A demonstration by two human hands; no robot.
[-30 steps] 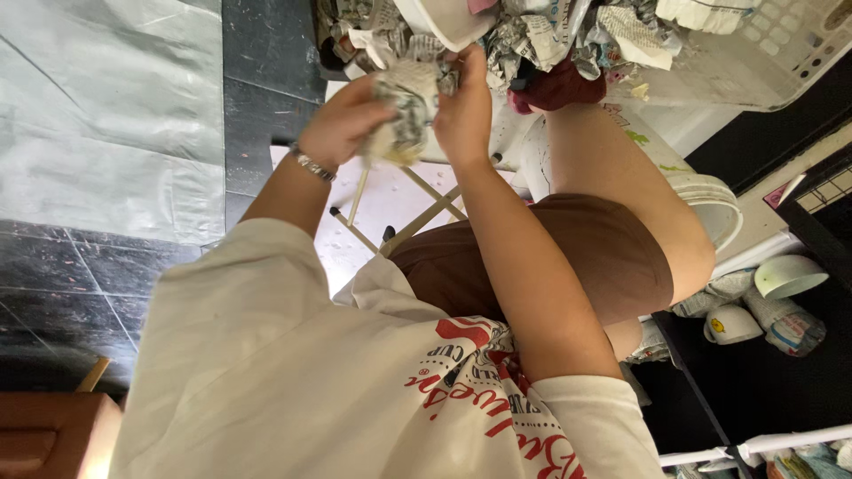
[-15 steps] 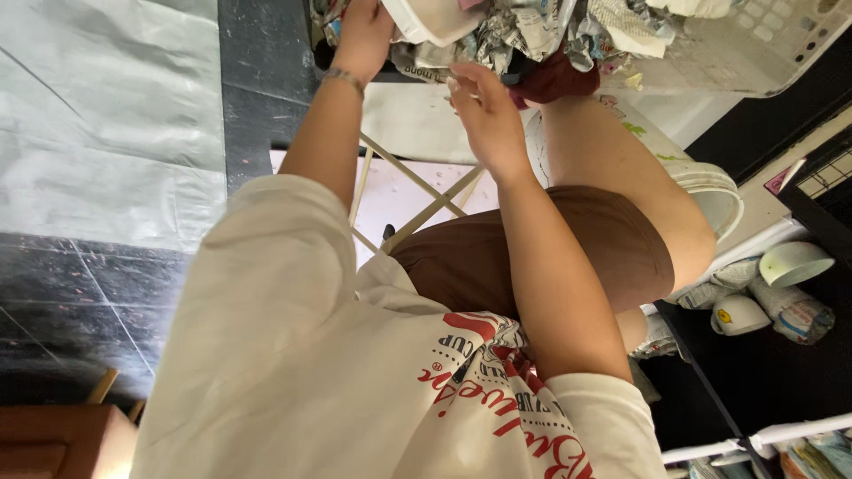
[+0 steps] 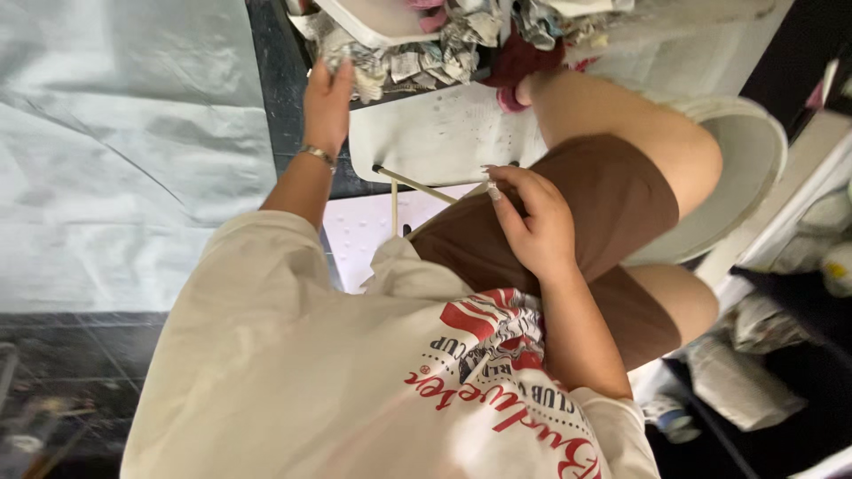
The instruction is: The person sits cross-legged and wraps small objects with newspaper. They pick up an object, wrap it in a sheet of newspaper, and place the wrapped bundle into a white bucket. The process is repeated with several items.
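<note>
Since the earlier frame the right hand [image 3: 532,226] has dropped away from the crumpled newspaper [image 3: 417,62] and now rests loosely open on the brown shorts [image 3: 612,204], holding nothing. The left hand [image 3: 327,98] stays up at the paper's edge, fingers closed on a wad, it seems. This looks like pulling wrapping loose; next needs a firmer tug. A pale tray [image 3: 373,19] sits among the paper, its contents hidden.

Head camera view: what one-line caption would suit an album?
Left hand touches crumpled newspaper; right hand rests on brown shorts.
</note>
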